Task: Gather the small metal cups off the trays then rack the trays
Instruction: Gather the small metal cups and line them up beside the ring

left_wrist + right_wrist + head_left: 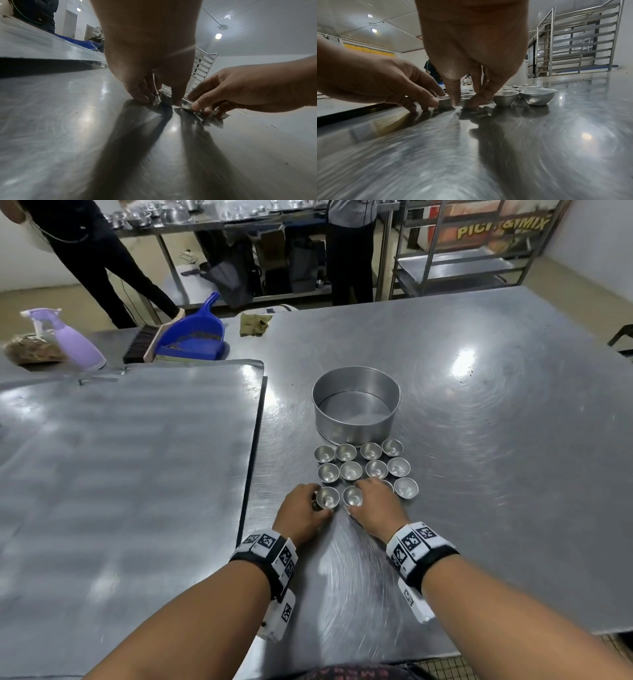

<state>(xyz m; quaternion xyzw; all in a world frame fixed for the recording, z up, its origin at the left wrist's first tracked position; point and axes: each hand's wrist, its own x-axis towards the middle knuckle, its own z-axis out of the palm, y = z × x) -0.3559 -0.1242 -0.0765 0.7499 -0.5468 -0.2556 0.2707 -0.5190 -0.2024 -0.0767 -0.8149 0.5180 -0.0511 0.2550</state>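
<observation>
Several small metal cups (371, 450) stand in rows on the steel table (479, 474), just in front of a round tin. My left hand (317, 499) pinches the near-left cup (329, 497) between thumb and fingers; the left wrist view shows that cup (165, 99) held down at the table surface. My right hand (358, 497) pinches the cup beside it (352, 495); in the right wrist view that cup (465, 103) sits between my thumb and fingers (475, 103). A large flat tray (137, 457) lies bare to the left.
A round metal tin (356, 426) stands open behind the cups. A blue dustpan (195, 333), a brush (144, 345), a purple spray bottle (77, 345) and a cloth (255, 324) lie at the far edge. A tray rack (462, 258) and two standing people are beyond.
</observation>
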